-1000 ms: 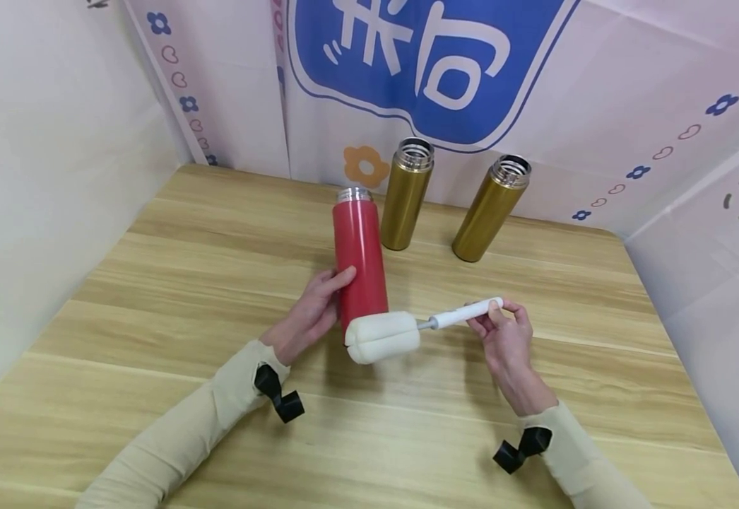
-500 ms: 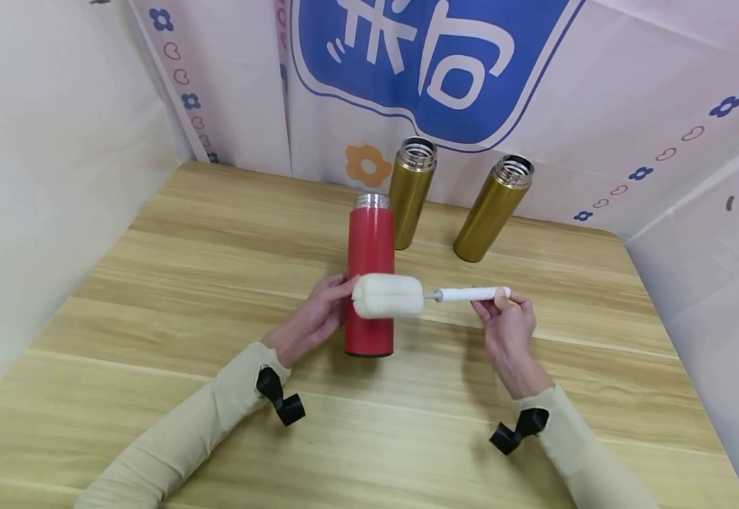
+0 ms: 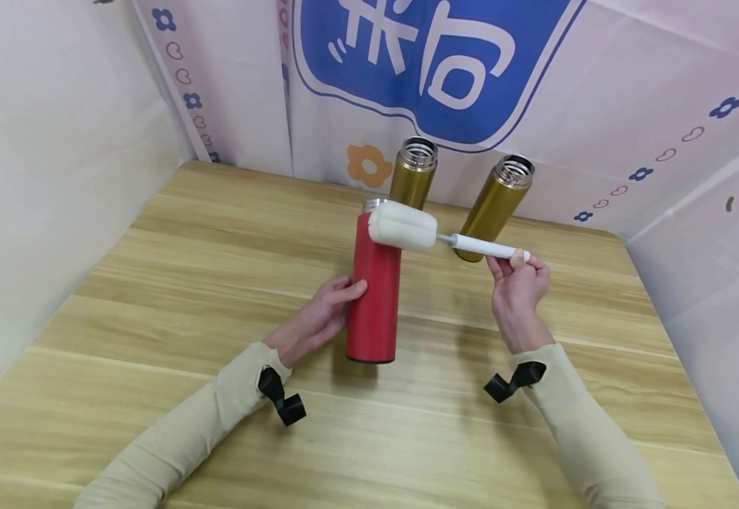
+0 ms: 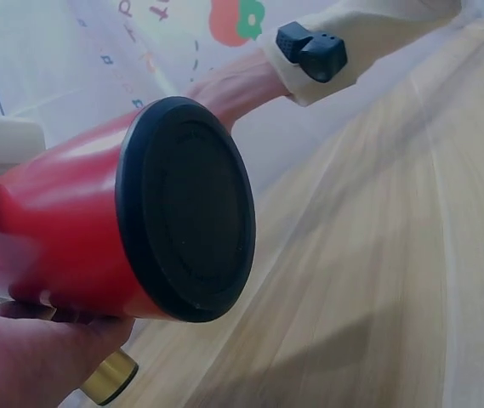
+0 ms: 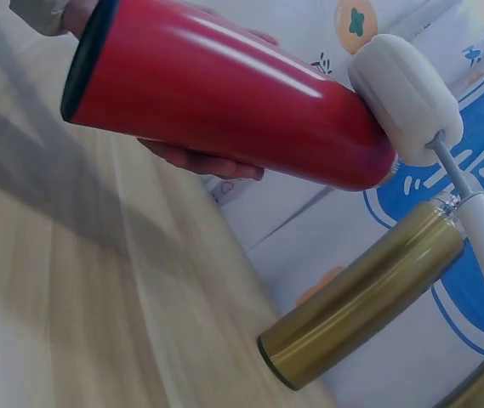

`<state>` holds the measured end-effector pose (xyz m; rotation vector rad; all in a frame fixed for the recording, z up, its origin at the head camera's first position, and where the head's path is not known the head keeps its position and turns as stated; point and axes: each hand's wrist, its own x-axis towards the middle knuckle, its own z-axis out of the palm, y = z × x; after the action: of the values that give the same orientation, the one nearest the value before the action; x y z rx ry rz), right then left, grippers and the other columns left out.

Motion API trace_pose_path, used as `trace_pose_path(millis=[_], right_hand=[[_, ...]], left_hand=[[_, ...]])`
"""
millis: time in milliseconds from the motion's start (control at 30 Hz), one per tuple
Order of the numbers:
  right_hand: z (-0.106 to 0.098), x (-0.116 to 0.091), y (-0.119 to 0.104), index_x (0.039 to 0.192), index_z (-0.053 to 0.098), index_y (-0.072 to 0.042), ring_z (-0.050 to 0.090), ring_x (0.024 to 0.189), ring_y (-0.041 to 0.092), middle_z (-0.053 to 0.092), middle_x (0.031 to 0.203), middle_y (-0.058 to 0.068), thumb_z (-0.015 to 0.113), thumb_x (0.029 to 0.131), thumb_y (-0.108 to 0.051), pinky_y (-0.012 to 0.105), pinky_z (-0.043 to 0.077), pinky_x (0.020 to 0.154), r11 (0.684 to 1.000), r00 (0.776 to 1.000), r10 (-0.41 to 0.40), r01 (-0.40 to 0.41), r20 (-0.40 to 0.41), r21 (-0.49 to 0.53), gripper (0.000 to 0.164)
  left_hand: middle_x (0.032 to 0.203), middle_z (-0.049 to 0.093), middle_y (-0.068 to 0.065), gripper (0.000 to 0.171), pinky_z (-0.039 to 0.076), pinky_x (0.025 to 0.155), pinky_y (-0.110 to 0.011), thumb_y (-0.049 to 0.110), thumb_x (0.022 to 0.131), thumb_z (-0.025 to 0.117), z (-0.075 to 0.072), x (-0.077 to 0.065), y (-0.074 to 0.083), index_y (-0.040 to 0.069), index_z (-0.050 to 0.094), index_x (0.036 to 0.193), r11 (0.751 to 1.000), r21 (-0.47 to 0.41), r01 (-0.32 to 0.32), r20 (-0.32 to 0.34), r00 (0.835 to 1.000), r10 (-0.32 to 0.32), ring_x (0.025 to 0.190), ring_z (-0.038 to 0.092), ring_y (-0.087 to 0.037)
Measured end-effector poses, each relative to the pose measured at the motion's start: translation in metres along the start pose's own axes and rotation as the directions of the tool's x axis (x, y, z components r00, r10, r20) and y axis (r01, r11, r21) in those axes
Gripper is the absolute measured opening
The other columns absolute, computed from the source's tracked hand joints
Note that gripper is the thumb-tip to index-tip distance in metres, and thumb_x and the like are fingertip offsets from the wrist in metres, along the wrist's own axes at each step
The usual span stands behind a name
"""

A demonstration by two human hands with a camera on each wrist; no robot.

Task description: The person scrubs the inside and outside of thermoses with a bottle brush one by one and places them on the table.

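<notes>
My left hand (image 3: 318, 314) grips a red thermos bottle (image 3: 374, 304) around its middle, thumb across the front. The bottle is held off the table, and its black base (image 4: 195, 208) faces the left wrist camera. My right hand (image 3: 521, 293) pinches the end of the white handle of a sponge bottle brush (image 3: 487, 247). The brush's white sponge head (image 5: 405, 98) lies across the upper part of the red bottle, in front of its steel neck, and appears to touch its side in the right wrist view. The bottle's mouth is mostly hidden behind the sponge.
Two gold thermos bottles without lids stand at the back of the wooden table (image 3: 185, 283): one gold bottle (image 3: 410, 185) behind the red one, another gold bottle (image 3: 493, 201) to its right, partly behind the brush handle. A printed cloth (image 3: 242, 92) hangs behind them.
The right hand has raised the brush from the red bottle's base up to its neck. The left hand has shifted the bottle slightly rightward and changed its tilt. The gold bottles stay put.
</notes>
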<state>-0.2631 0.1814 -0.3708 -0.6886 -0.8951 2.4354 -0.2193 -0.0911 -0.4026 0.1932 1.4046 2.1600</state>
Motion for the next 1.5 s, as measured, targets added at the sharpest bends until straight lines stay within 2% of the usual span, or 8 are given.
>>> trace_pose_path(millis=[100,333,600,1100,1267,1500], right_hand=[[0.002,0.002,-0.001,0.086,0.033,-0.007,0.062,0.056,0.018,0.045,0.092,0.012,0.046,0.094,-0.003,0.029,0.058,0.059,1.0,1.0,-0.008,0.008,-0.008,0.024,0.016],[0.002,0.002,0.001,0.086,0.033,-0.007,0.063,0.055,0.018,0.045,0.091,0.011,0.047,0.094,-0.002,0.029,0.058,0.059,0.999,1.0,0.011,-0.01,-0.014,0.033,0.017],[0.005,-0.003,0.003,0.087,0.034,-0.008,0.062,0.055,0.017,0.048,0.09,0.011,0.049,0.093,-0.003,0.027,0.057,0.057,1.0,1.0,0.0,0.0,-0.004,0.003,0.016],[0.004,-0.002,0.0,0.087,0.034,-0.008,0.064,0.055,0.018,0.048,0.088,0.011,0.048,0.093,-0.002,0.029,0.058,0.057,0.999,1.0,-0.012,0.011,0.014,0.043,0.017],[0.0,-0.002,-0.004,0.086,0.034,-0.008,0.064,0.056,0.018,0.047,0.09,0.011,0.047,0.093,0.001,0.029,0.058,0.056,1.0,1.0,0.012,-0.012,0.012,-0.011,0.017],[-0.019,-0.005,0.001,0.087,0.033,-0.008,0.063,0.054,0.015,0.05,0.078,0.007,0.044,0.094,0.002,0.027,0.057,0.055,0.99,0.993,0.062,-0.049,0.098,-0.132,0.017]], left_hand=[[0.109,0.061,0.002,0.047,0.047,0.092,-0.03,0.021,0.098,0.043,0.0,0.0,0.0,-0.002,0.035,0.138,1.0,-0.008,-0.002,0.007,1.0,0.002,0.101,0.06,-0.011],[0.121,0.051,-0.002,0.049,0.046,0.092,-0.036,0.023,0.095,0.04,0.001,0.001,0.002,0.011,0.026,0.14,1.0,-0.02,-0.014,0.007,1.0,0.015,0.108,0.054,-0.016],[0.12,0.053,-0.006,0.054,0.048,0.092,-0.035,0.023,0.089,0.05,0.002,0.005,0.001,0.009,0.031,0.138,0.996,0.085,-0.008,-0.025,1.0,0.01,0.104,0.057,-0.017],[0.112,0.059,0.0,0.051,0.051,0.088,-0.033,0.019,0.091,0.046,-0.002,0.001,0.002,0.002,0.035,0.138,0.999,0.033,-0.036,0.036,0.999,0.035,0.1,0.061,-0.013],[0.111,0.06,0.001,0.049,0.052,0.087,-0.031,0.015,0.093,0.044,-0.004,0.0,0.003,0.001,0.034,0.139,0.999,0.011,-0.041,0.052,0.998,0.04,0.099,0.062,-0.012],[0.108,0.062,0.005,0.047,0.05,0.088,-0.032,0.016,0.096,0.042,-0.008,0.002,0.006,0.0,0.033,0.139,0.997,-0.03,-0.068,0.042,0.997,0.069,0.1,0.061,-0.011]])
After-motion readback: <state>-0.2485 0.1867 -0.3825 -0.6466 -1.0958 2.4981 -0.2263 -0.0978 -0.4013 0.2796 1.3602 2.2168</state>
